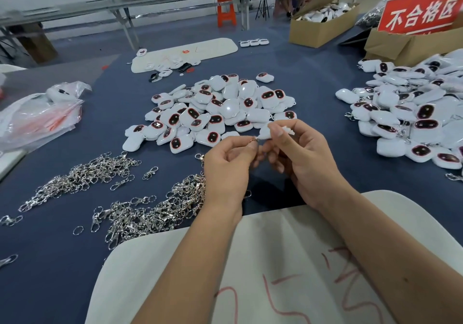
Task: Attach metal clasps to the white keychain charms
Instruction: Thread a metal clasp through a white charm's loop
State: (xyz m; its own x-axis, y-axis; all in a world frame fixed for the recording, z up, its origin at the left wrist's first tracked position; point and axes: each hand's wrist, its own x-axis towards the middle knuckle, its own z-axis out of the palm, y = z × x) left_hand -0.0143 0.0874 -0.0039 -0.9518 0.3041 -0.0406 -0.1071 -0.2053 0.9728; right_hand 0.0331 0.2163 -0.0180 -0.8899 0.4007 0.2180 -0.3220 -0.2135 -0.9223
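Above the worktop's near edge, our right hand (298,153) pinches a white charm (266,132); left hand (229,163) fingers pinch a clasp ring (253,140). The ring could slip off the charm's loop.

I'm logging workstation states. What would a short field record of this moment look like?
left hand: pinches a small metal ring
right hand: holds a white charm
centre pile: loose white charms
right pile: charms, some with clasps
clasps: two heaps on the blue table, left of the hands
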